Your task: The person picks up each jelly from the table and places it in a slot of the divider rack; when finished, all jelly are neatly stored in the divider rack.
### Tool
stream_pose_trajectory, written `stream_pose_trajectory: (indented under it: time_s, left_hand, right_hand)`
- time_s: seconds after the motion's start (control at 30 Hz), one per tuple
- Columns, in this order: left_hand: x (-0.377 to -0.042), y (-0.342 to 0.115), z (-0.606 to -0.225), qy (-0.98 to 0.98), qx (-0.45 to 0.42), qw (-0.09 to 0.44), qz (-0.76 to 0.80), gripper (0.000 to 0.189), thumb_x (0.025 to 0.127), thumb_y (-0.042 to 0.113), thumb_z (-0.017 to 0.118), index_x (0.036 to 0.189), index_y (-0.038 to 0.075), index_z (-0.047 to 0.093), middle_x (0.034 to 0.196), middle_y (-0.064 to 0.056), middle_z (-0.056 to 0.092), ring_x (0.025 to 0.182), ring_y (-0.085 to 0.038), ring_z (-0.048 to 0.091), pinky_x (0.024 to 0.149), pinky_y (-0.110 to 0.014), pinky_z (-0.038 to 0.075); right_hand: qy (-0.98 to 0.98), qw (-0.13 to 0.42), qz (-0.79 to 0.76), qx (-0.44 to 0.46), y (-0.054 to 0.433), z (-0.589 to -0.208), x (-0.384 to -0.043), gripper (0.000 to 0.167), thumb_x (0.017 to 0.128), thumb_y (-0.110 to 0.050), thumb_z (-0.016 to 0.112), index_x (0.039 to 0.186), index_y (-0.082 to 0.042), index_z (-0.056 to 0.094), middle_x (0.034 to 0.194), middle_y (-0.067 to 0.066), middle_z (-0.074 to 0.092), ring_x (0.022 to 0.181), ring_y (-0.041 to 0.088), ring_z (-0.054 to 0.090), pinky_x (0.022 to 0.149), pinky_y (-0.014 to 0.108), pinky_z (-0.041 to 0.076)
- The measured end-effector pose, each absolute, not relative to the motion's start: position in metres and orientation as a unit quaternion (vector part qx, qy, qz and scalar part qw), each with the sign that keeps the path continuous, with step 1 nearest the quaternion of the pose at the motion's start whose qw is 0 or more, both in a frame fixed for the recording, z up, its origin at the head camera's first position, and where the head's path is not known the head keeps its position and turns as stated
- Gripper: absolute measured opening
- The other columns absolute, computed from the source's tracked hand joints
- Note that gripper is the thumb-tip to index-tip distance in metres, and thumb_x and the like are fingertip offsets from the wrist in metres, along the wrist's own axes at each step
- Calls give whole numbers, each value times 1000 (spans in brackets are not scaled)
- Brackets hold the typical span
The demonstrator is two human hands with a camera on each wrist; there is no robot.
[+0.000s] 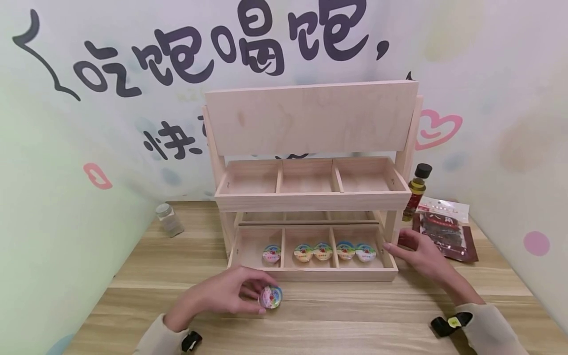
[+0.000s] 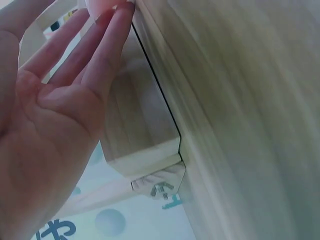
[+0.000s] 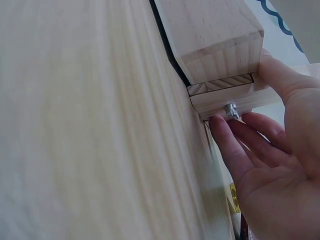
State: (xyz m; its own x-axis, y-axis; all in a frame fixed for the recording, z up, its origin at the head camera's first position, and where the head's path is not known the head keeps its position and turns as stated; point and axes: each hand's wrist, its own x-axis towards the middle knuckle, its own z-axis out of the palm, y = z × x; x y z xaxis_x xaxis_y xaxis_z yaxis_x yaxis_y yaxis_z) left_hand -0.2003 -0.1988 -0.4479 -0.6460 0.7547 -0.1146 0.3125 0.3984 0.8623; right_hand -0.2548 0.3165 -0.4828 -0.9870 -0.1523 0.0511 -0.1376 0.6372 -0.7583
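Note:
My left hand (image 1: 230, 293) pinches a small jelly cup (image 1: 271, 297) with a printed lid, just in front of a two-tier wooden rack (image 1: 310, 203). At the top of the left wrist view, the pinkish side of the cup (image 2: 100, 7) shows at the fingertips of the left hand (image 2: 65, 100). My right hand (image 1: 421, 254) grips the right side of the rack by its lower tray (image 1: 310, 275); in the right wrist view its fingers lie near a metal bolt (image 3: 231, 111). Several lidded jelly cups (image 1: 322, 252) sit in the lower tray: one left, two middle, two right.
The rack's upper tray (image 1: 312, 202) has three compartments under a tall back board (image 1: 310, 121). A dark-capped bottle (image 1: 415, 192) and packaged dark goods (image 1: 443, 231) stand and lie at right. A small lidded jar (image 1: 169, 220) stands at left. Walls enclose the wooden table (image 1: 355, 315).

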Motion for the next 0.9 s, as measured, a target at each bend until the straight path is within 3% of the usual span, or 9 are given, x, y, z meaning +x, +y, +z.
stream_pose_trajectory:
  time_s: [0.27, 0.47, 0.7, 0.9]
  left_hand:
    - [-201, -205, -445, 802, 332, 249, 430, 57, 91, 27, 90, 140, 9, 69, 116, -4, 77, 106, -13, 75, 95, -31, 64]
    - [-199, -200, -448, 796, 340, 245, 437, 58, 92, 25, 90, 139, 1, 68, 131, -8, 75, 120, -14, 72, 104, -32, 60]
    - [-196, -188, -450, 816, 340, 224, 411, 52, 90, 31, 91, 132, 7, 73, 121, 0, 75, 106, -5, 73, 91, -22, 63]
    - [-196, -185, -453, 818, 355, 209, 402, 46, 92, 29, 89, 130, 7, 76, 125, -3, 75, 104, -1, 72, 87, -20, 63]
  right_hand:
    - [905, 8, -418, -80, 317, -484, -255, 66, 105, -42, 72, 153, 0, 54, 149, 28, 63, 137, 47, 61, 111, 67, 50]
    - [906, 8, -416, -79, 317, -484, -255, 66, 105, -42, 73, 153, -1, 54, 149, 27, 63, 136, 46, 62, 110, 66, 51]
    - [906, 9, -416, -77, 318, -483, -255, 67, 104, -43, 73, 154, -1, 54, 149, 28, 63, 136, 47, 62, 110, 68, 50]
    - [906, 14, -417, -74, 317, -484, -255, 68, 105, -43, 72, 155, -1, 53, 150, 29, 61, 137, 48, 61, 110, 70, 50]
